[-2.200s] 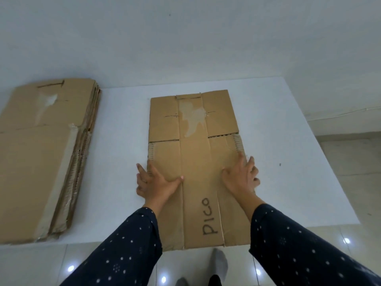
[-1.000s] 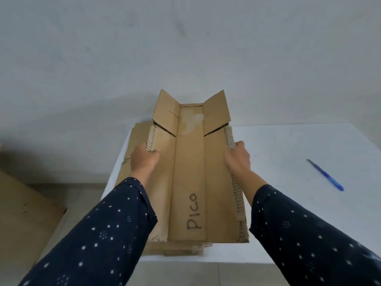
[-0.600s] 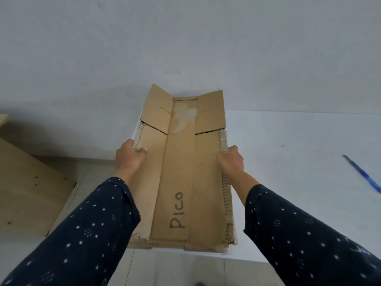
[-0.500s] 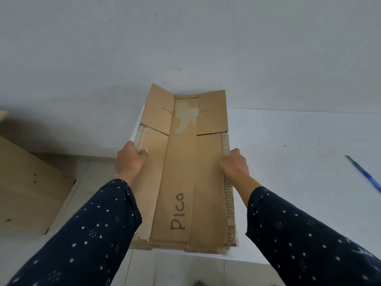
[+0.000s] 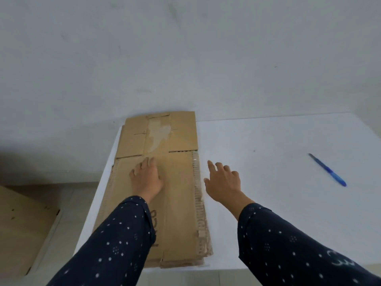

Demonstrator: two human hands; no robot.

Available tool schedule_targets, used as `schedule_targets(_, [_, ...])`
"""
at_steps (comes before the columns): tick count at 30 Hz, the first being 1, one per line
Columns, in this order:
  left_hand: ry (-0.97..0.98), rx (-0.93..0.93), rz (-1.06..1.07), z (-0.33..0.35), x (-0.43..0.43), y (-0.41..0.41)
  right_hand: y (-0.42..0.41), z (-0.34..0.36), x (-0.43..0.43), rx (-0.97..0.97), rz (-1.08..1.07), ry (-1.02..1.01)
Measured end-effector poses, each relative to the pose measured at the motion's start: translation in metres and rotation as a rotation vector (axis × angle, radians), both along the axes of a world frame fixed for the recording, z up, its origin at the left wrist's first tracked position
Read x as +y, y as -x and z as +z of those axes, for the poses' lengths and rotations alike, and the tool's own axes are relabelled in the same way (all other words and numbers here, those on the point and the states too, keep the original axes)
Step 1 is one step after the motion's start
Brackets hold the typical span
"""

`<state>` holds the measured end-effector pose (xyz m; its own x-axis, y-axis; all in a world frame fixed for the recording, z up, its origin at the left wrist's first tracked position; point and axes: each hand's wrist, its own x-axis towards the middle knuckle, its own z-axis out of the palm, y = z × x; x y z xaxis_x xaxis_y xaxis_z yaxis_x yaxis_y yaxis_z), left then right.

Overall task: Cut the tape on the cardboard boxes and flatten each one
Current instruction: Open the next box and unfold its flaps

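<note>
A flattened brown cardboard box [image 5: 179, 195] lies on top of a stack of other flattened boxes at the left end of the white table [image 5: 278, 162]. Torn tape residue marks its far middle panel. My left hand [image 5: 146, 178] rests palm down on the box's upper face, fingers together and pointing away. My right hand [image 5: 223, 182] hovers just right of the stack's corrugated edge, fingers spread, holding nothing. A blue cutter [image 5: 327, 169] lies on the table to the right, well apart from both hands.
A white wall stands directly behind the table. On the floor at the lower left sits a light wooden board or box [image 5: 22, 230]. The table's left edge runs close beside the stack.
Both hands carried the flattened box leftward and laid it flat on the stack. Both hands let go of its edges; the left now presses on top, the right has moved off to the right.
</note>
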<state>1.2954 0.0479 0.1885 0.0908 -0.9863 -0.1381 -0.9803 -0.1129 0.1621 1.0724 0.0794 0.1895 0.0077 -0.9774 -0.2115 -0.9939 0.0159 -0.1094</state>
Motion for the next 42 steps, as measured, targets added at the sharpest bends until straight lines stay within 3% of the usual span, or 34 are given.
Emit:
schedule_targets(9, [0.024,-0.161,-0.273,0.036,0.031,0.202,0.179,0.036,0.055,0.035,-0.035,0.053])
schedule_targets(23, [0.054,-0.112,-0.414,0.047,0.091,0.571,0.534,0.074,0.146,0.093,-0.21,0.093])
schedule_targets(42, [0.023,-0.06,-0.614,0.03,0.034,1.003,0.932,0.054,0.092,0.09,-0.364,0.042])
